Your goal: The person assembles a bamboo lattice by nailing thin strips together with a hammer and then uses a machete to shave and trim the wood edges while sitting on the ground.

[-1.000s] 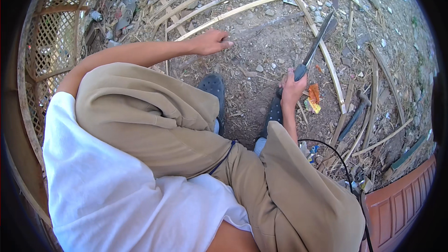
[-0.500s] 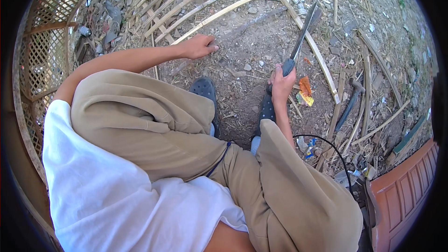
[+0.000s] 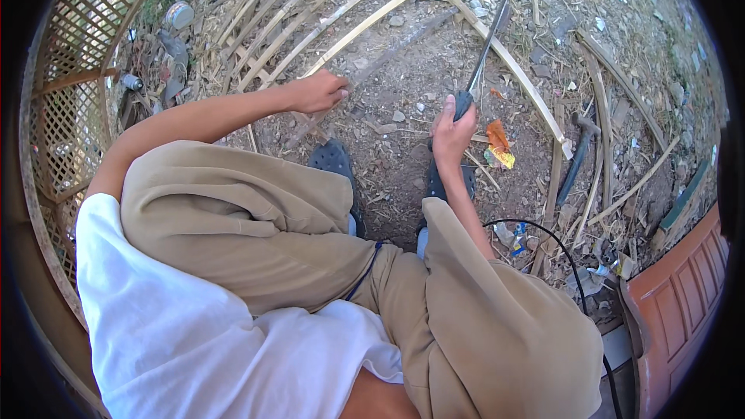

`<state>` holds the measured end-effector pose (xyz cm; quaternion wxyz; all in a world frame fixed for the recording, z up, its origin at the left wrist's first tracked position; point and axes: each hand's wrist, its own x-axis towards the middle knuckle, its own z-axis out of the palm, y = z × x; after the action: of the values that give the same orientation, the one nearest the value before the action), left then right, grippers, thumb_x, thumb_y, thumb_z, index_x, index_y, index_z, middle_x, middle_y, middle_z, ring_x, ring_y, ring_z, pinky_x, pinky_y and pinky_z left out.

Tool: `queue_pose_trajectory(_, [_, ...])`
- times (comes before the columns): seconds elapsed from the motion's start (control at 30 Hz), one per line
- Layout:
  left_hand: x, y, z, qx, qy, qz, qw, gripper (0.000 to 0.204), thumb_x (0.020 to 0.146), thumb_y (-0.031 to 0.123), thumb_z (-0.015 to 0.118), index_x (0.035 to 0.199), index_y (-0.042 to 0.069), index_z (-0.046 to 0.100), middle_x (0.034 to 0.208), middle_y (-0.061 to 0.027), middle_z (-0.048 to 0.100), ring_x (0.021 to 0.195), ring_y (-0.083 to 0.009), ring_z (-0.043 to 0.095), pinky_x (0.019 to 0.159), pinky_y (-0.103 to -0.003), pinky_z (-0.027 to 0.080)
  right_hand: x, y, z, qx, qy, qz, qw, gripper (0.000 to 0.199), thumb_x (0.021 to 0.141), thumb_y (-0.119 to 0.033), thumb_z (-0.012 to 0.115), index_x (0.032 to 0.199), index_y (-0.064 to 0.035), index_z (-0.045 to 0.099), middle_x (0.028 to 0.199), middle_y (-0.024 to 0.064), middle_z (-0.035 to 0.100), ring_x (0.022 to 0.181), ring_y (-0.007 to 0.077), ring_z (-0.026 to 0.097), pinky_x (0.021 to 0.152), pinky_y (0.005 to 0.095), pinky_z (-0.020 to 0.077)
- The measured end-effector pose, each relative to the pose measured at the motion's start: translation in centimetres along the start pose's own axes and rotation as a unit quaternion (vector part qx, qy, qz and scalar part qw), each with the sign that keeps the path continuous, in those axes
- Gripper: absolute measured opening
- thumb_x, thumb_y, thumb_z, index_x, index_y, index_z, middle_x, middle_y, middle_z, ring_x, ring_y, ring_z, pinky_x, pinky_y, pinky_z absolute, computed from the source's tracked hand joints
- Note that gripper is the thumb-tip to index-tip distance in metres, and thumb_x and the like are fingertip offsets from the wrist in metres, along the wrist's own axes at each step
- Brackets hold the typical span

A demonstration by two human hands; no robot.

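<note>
Over the ground ahead, my left hand (image 3: 320, 91) is closed with its fingers curled; whether anything is in them is hidden. It is beside a dull greyish strip (image 3: 403, 48) and the near ends of a wooden slat lattice (image 3: 365, 23). My right hand (image 3: 452, 130) is wrapped round the dark grey handle of a long-bladed tool (image 3: 487, 48). The blade is seen nearly edge-on, pointing up and away across the lattice's cross slat (image 3: 504, 54); I cannot tell whether it touches. My shoes (image 3: 332, 160) are on the dirt below the hands.
A hammer-like tool (image 3: 578, 159) lies at right among loose wooden strips (image 3: 602, 116). An orange and yellow wrapper (image 3: 499, 145) is beside my right hand. A black cable (image 3: 555, 240) curves past my right knee. Brown panel (image 3: 683, 287) lower right; wooden lattice frame (image 3: 74, 89) at left.
The whole view has shifted slightly. My right hand has turned the blade, so it shows narrower now. My left hand stays closed near the slats.
</note>
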<state>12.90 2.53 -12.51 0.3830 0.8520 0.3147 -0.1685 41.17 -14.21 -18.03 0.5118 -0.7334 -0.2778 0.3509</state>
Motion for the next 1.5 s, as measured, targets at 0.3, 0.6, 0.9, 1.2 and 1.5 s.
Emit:
queue_pose_trajectory(0.3, [3.3,1.2,0.2,0.000,-0.059,0.012,0.998,0.034,0.108,0.029,0.055,0.105,-0.005,0.061,0.082,-0.0293,0.066,0.085,-0.0512,0.066,0.080,-0.058,0.050,1.0,0.1,1.5,-0.090,0.030,-0.121,0.988,0.031,0.111,-0.030,0.060,0.103,-0.0001,0.059,0.067,0.0058,0.060,0.053,0.0172,0.058,0.051,0.0358,0.0446])
queue_pose_trajectory(0.6, [10.2,7.9,-7.5,0.300,-0.109,0.059,0.946,0.032,0.101,0.027,0.064,0.113,-0.003,0.065,0.097,-0.0204,0.072,0.093,-0.0415,0.074,0.077,-0.055,0.061,0.8,-0.1,0.9,-0.037,0.012,0.016,0.999,0.034,0.111,-0.029,0.059,0.109,0.0044,0.058,0.075,0.0184,0.065,0.067,0.0340,0.067,0.065,0.0486,0.0495])
queue_pose_trajectory(0.9, [24.2,7.7,-13.3,0.360,0.205,0.316,0.854,0.041,0.107,0.030,0.057,0.133,-0.001,0.049,0.121,-0.0162,0.056,0.117,-0.0339,0.063,0.105,-0.047,0.052,0.7,-1.9,1.1,0.008,-0.037,0.045,0.998,0.027,0.114,-0.027,0.054,0.109,-0.0005,0.051,0.060,0.0051,0.055,0.048,0.0171,0.055,0.046,0.0347,0.0429])
queue_pose_trajectory(1.2, [32.8,6.4,-11.4,0.262,0.171,0.243,0.918,0.041,0.116,0.040,0.036,0.124,0.005,0.056,0.112,-0.0145,0.060,0.110,-0.0334,0.067,0.092,-0.048,0.058,0.9,-1.4,1.7,0.038,-0.013,0.056,0.998,0.026,0.117,-0.029,0.047,0.104,-0.0068,0.048,0.061,-0.0015,0.046,0.043,0.0085,0.045,0.039,0.0276,0.0387])
queue_pose_trajectory(1.5, [31.2,6.5,-10.6,0.140,0.278,0.260,0.914,0.026,0.099,0.021,0.054,0.117,0.003,0.062,0.106,-0.0154,0.065,0.103,-0.0336,0.067,0.085,-0.048,0.057,0.7,-1.4,0.7,0.034,-0.025,0.126,0.991,0.031,0.116,-0.030,0.050,0.105,-0.0014,0.051,0.070,0.0030,0.055,0.053,0.0107,0.050,0.049,0.0320,0.0426])
